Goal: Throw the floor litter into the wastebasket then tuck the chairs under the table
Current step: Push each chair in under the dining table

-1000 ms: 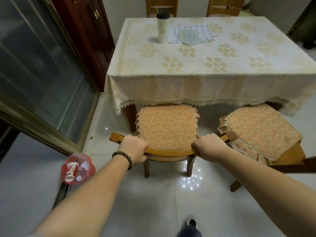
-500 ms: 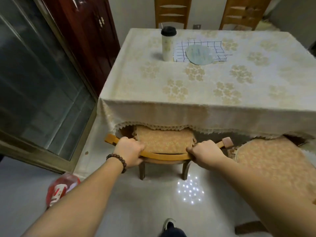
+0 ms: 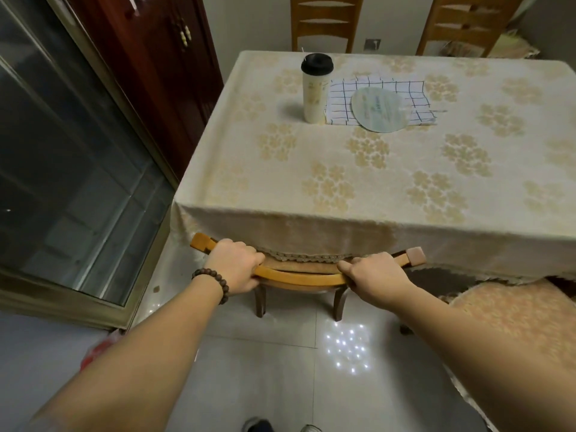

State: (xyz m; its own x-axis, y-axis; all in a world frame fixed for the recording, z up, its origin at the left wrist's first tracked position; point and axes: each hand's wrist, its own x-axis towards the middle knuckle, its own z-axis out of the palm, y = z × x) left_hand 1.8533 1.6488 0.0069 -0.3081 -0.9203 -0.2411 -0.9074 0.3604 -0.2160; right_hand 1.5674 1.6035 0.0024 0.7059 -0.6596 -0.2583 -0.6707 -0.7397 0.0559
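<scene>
A wooden chair (image 3: 299, 277) stands with its seat almost wholly under the table (image 3: 358, 188), which is draped in a cream floral cloth. Only the curved top rail and two rear legs show. My left hand (image 3: 237, 266) grips the rail's left part and my right hand (image 3: 374, 277) grips its right part. A second chair with an orange seat cushion (image 3: 511, 310) stands out from the table at the right. The red wastebasket (image 3: 96, 350) shows as a sliver on the floor behind my left forearm.
On the table stand a white tumbler with a black lid (image 3: 315, 88), a checked cloth (image 3: 377, 99) and a round fan (image 3: 378, 109). Two more chairs (image 3: 324, 23) stand at the far side. A glass sliding door (image 3: 71, 169) and dark red cabinet (image 3: 152, 67) line the left.
The chair has slid forward under the table with both hands on its rail; its cushion, fully visible before, is now hidden by the cloth. I have stepped closer.
</scene>
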